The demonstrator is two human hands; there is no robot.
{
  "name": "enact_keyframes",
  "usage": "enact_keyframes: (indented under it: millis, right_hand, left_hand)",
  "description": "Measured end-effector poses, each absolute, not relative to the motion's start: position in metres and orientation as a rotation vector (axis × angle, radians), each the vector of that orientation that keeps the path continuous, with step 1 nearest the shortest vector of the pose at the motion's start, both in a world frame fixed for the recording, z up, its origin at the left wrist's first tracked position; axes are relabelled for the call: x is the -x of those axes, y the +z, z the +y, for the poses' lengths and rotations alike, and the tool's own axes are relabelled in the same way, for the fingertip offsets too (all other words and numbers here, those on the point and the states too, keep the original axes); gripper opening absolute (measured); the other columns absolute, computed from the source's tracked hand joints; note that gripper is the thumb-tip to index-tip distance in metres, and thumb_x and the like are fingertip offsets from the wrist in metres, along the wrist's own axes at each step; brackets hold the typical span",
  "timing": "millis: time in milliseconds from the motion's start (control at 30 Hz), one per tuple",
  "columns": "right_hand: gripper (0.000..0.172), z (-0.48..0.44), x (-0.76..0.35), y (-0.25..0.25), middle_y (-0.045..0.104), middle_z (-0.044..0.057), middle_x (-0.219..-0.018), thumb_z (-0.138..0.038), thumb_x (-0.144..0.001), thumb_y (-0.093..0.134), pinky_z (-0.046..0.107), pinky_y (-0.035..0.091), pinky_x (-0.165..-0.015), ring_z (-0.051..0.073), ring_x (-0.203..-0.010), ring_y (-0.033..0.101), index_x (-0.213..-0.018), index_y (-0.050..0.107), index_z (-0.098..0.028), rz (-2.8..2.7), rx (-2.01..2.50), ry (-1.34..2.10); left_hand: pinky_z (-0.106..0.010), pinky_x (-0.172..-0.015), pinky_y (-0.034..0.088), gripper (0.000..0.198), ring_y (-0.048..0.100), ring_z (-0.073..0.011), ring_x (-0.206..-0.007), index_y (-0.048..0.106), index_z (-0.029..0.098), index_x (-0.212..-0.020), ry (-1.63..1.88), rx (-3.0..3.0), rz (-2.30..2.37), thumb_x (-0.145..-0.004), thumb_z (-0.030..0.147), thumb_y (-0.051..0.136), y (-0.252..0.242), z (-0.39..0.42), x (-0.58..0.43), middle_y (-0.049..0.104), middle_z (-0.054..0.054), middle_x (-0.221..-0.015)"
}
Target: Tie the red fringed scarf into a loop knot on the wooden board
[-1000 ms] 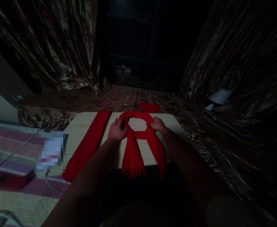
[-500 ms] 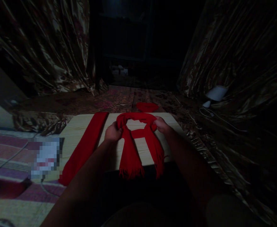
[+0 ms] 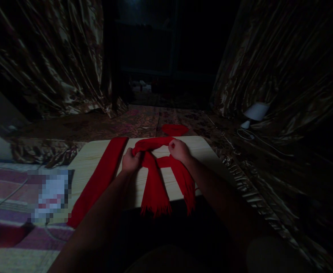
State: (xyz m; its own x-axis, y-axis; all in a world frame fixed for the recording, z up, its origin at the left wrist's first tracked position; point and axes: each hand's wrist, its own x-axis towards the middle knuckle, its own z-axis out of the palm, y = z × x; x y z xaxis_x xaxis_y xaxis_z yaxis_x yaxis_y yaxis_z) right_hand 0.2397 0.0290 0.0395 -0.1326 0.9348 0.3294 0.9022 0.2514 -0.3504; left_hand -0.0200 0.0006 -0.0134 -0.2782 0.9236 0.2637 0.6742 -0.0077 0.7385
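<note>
A red fringed scarf [image 3: 155, 182] lies looped on a pale wooden board [image 3: 92, 155], its two tasselled ends hanging over the near edge. My left hand [image 3: 131, 161] is closed on the left side of the loop. My right hand [image 3: 179, 149] is closed on the loop's right side, close to the left hand, so the loop is squeezed nearly flat. A second red scarf [image 3: 101, 178] lies folded in a long straight strip on the board's left part.
A small red cloth piece [image 3: 174, 129] lies just beyond the board's far edge. Shiny patterned curtains hang left and right. A white lamp-like object [image 3: 256, 112] with a cable sits at right. A blurred item [image 3: 51, 193] lies on the striped mat at left.
My hands have drawn together, the right one moving left, and the open round loop of the scarf has collapsed into a narrow fold. The view shifted slightly.
</note>
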Motion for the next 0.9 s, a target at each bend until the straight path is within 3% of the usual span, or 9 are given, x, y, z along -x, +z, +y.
enact_keyframes:
  millis: [200, 367, 533, 600, 667, 733, 833, 900]
  right_hand:
    - [0.027, 0.015, -0.207, 0.03, 0.072, 0.008, -0.114, -0.028, -0.084, 0.065, 0.03, 0.048, -0.092, 0.021, -0.103, 0.066, -0.109, 0.07, -0.02, -2.273, 1.565, 0.231]
    - [0.032, 0.016, -0.198, 0.011, 0.074, 0.003, -0.108, -0.023, -0.085, 0.064, 0.025, 0.05, -0.082, 0.017, -0.094, 0.068, -0.117, 0.067, -0.023, -2.229, 1.47, 0.473]
    - [0.063, 0.01, -0.19, 0.018, 0.073, 0.003, -0.105, -0.02, -0.082, 0.064, 0.025, 0.048, -0.076, 0.017, -0.088, 0.067, -0.143, 0.049, -0.026, -2.27, 1.394, 0.402]
    - [0.054, 0.007, -0.187, 0.023, 0.074, 0.002, -0.105, -0.022, -0.085, 0.062, 0.025, 0.046, -0.076, 0.017, -0.088, 0.066, -0.138, 0.056, -0.03, -2.379, 1.35, 0.389]
    - [0.031, 0.005, -0.186, 0.025, 0.074, 0.001, -0.098, -0.022, -0.086, 0.059, 0.025, 0.044, -0.075, 0.017, -0.087, 0.065, -0.115, 0.069, -0.028, -2.429, 1.376, 0.374]
    - [0.017, 0.005, -0.188, 0.024, 0.073, 0.001, -0.092, -0.019, -0.085, 0.059, 0.024, 0.043, -0.072, 0.016, -0.084, 0.064, -0.094, 0.071, -0.024, -2.439, 1.384, 0.365]
    - [0.015, 0.004, -0.196, 0.024, 0.07, 0.002, -0.09, -0.013, -0.083, 0.057, 0.024, 0.043, -0.072, 0.015, -0.082, 0.062, -0.085, 0.069, -0.02, -2.435, 1.318, 0.326]
    - [0.021, 0.0, -0.2, 0.026, 0.068, 0.005, -0.102, -0.009, -0.081, 0.056, 0.025, 0.045, -0.078, 0.016, -0.088, 0.062, -0.093, 0.07, -0.019, -2.403, 1.245, 0.269]
  left_hand:
    - [-0.032, -0.074, 0.05, 0.028, 0.066, -0.0216, -0.079, 0.067, 0.02, -0.095, 1.191, -1.85, 1.77, -0.087, 0.042, 0.05, -0.017, -0.001, 0.019, 0.071, -0.005, -0.083]
    - [-0.041, -0.105, 0.042, 0.036, 0.06, -0.0268, -0.118, 0.075, 0.026, -0.111, 1.025, -2.349, 1.448, -0.089, 0.038, 0.049, -0.022, 0.002, 0.012, 0.07, -0.007, -0.125]
    - [-0.037, -0.102, 0.044, 0.039, 0.064, -0.0224, -0.108, 0.074, 0.027, -0.114, 0.904, -2.352, 1.359, -0.094, 0.035, 0.041, -0.018, -0.001, 0.013, 0.073, -0.003, -0.118]
    - [-0.035, -0.099, 0.046, 0.039, 0.065, -0.0218, -0.103, 0.075, 0.025, -0.108, 0.896, -2.317, 1.366, -0.093, 0.032, 0.04, -0.018, -0.001, 0.016, 0.075, -0.003, -0.111]
    - [-0.034, -0.096, 0.049, 0.036, 0.066, -0.0228, -0.103, 0.076, 0.022, -0.103, 0.922, -2.253, 1.436, -0.09, 0.029, 0.043, -0.021, 0.001, 0.02, 0.076, -0.005, -0.106]
    - [-0.034, -0.094, 0.05, 0.034, 0.066, -0.0236, -0.104, 0.076, 0.022, -0.104, 0.958, -2.191, 1.492, -0.085, 0.026, 0.047, -0.025, 0.004, 0.023, 0.076, -0.005, -0.106]
    - [-0.033, -0.092, 0.053, 0.036, 0.068, -0.0229, -0.103, 0.076, 0.022, -0.103, 0.999, -2.097, 1.506, -0.082, 0.023, 0.048, -0.03, 0.009, 0.025, 0.076, -0.005, -0.106]
    - [-0.031, -0.088, 0.054, 0.038, 0.07, -0.0212, -0.097, 0.078, 0.022, -0.1, 1.016, -1.976, 1.525, -0.082, 0.021, 0.045, -0.032, 0.011, 0.024, 0.077, -0.005, -0.102]
